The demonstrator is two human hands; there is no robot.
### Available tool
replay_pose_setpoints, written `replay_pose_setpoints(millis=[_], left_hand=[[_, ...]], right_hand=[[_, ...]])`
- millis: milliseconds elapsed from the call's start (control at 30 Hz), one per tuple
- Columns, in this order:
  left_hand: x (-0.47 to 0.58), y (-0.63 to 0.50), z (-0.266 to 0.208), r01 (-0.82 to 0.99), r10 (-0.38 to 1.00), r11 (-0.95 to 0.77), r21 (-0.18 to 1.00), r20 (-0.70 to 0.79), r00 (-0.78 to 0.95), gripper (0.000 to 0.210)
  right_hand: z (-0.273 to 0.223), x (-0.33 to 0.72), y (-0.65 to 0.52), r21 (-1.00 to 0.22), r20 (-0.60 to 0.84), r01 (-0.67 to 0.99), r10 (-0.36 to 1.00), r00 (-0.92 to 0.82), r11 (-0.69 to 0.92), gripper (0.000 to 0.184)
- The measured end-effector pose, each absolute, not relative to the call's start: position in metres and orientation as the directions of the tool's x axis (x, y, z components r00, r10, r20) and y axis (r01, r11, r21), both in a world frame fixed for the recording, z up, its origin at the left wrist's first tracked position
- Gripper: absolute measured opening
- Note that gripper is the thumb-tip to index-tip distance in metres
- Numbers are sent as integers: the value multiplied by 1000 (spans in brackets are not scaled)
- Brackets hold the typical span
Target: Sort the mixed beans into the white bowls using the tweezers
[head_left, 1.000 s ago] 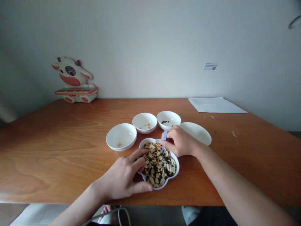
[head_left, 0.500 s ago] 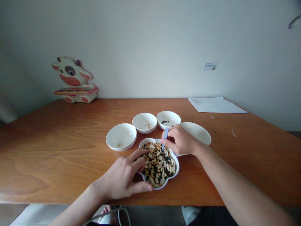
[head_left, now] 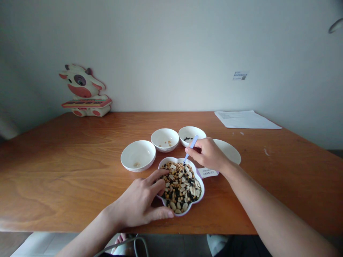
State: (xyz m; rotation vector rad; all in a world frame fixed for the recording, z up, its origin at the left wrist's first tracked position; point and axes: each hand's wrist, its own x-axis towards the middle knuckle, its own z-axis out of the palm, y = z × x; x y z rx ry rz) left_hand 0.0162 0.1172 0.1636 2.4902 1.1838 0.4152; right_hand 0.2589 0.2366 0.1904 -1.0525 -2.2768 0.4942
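Note:
A white flower-shaped dish (head_left: 202, 185) full of mixed peanuts, yellow beans or kernels and dark beans sits near the table's front edge. My left hand (head_left: 146, 200) grips its left side, index finger over the rim and thumb along the near edge. Pinched in my right hand (head_left: 207, 151) are light purple tweezers (head_left: 192, 144), tilted, their tip low at the far rim of the dish; whether a bean is in the tip is too small to tell. A labelled tab (head_left: 208, 173) sticks out of the dish's right side, below my right hand.
Behind the dish stand white bowls: the left bowl (head_left: 138, 153) and second bowl (head_left: 164, 137) hold a few pale pieces, the third bowl (head_left: 190, 134) several black beans. My right hand partly covers the right bowl (head_left: 227, 150). Papers (head_left: 246, 119) and a cow toy (head_left: 85, 92) lie farther back.
My right hand has moved slightly right and up with the tweezers, whose tip has risen from the beans to the far rim. The labelled tab has come into view. My left hand has stayed still.

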Motion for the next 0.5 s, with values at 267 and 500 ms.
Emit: replay_pose_setpoints(millis=[267,500], left_hand=[[16,119,162,669,784,-589,453,118,610,48],[17,119,161,665,788,-579,472,113,606,46]], right_hand=[[189,258,237,-554,364,589,808,-463,588,39],[189,270,249,-523,594,685,793,-133,507,44]])
